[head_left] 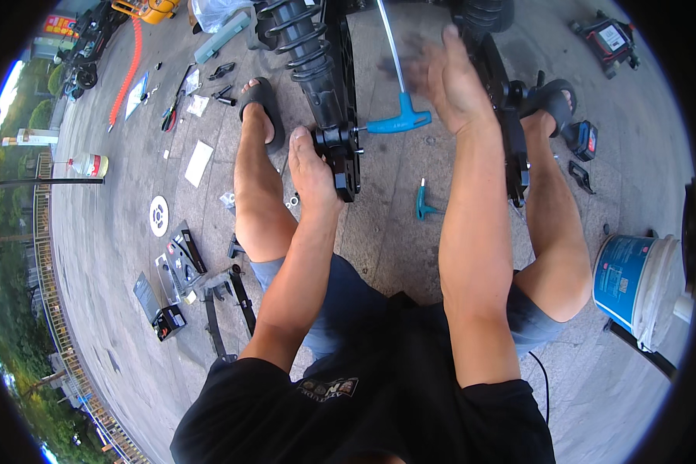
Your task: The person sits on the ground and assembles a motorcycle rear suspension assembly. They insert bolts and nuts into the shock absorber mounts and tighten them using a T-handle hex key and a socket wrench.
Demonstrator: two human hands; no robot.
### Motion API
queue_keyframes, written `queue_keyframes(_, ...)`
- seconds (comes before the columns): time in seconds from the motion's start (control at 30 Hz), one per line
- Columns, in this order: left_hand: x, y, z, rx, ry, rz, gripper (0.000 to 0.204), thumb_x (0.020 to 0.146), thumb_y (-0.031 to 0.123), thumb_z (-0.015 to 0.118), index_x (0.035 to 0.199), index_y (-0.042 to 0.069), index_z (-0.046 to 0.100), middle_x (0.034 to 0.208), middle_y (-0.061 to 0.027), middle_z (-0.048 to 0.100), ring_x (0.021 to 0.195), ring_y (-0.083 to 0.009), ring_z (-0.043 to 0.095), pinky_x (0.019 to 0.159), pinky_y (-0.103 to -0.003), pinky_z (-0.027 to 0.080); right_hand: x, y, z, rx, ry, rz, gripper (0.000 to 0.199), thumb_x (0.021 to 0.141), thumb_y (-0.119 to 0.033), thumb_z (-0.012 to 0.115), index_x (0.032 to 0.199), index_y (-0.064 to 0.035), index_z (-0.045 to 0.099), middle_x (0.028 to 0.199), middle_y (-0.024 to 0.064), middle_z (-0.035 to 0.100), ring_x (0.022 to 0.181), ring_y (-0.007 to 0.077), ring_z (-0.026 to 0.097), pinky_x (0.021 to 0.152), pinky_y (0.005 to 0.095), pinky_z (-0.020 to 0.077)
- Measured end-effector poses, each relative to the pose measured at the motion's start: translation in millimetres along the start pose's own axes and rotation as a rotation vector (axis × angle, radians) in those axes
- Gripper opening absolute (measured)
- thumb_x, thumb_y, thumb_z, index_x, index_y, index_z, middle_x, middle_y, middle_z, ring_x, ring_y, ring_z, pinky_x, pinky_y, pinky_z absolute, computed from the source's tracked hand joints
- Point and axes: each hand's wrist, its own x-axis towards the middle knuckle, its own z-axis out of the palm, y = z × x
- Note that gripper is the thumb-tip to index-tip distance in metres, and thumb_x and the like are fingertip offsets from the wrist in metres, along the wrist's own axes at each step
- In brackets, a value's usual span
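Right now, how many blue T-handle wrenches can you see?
2. A light blue T-handle wrench sticks out of the black frame bracket by the left hand; a smaller teal T-handle wrench lies on the paving. Others may be hidden.

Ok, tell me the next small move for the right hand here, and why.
Probably bring the right hand down onto the blue T-handle wrench. That wrench sits in the black bracket with nobody holding it, the left hand grips the bracket, and the right hand is open just above.

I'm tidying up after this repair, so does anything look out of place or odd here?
Mostly loose clutter: a small blue T-handle key lies alone on the paving between the legs, and brackets and parts are scattered at left. Nothing looks spilled or broken.
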Motion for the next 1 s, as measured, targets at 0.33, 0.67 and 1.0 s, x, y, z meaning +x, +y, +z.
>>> queue_keyframes(0.33,-9.2,8.3,3.8,-0.009,0.013,-0.014,0.029,0.099,0.03,0.043,0.1,0.004,0.055,0.081,-0.0025,0.058,0.067,-0.0089,0.055,0.059,-0.024,0.047,-132.5,71.7,13.0,-0.302,-0.093,-0.027,0.052,0.098,-0.04,0.038,0.097,0.0021,0.068,0.087,0.012,0.069,0.083,0.021,0.065,0.077,0.0326,0.0482)
queue_keyframes(0.67,-7.6,8.1,-4.1,-0.009,-0.038,-0.016,0.03,0.099,0.031,0.047,0.102,0.003,0.056,0.084,-0.0025,0.059,0.074,-0.0096,0.056,0.066,-0.025,0.048,-54.6,86.7,32.8,-0.311,0.096,-0.107,0.027,0.095,-0.025,0.054,0.089,-0.0002,0.064,0.073,0.0021,0.059,0.067,0.008,0.051,0.062,0.0243,0.0416)
queue_keyframes(1.0,-6.1,2.6,-6.7,-0.02,-0.045,0.008,0.031,0.099,0.032,0.047,0.102,0.004,0.057,0.086,-0.002,0.058,0.075,-0.0087,0.055,0.064,-0.025,0.047,-45.2,76.9,51.4,-0.253,0.05,-0.05,0.018,0.093,-0.016,0.059,0.085,-0.0003,0.063,0.07,-0.0012,0.056,0.066,0.0074,0.048,0.06,0.0247,0.0402)
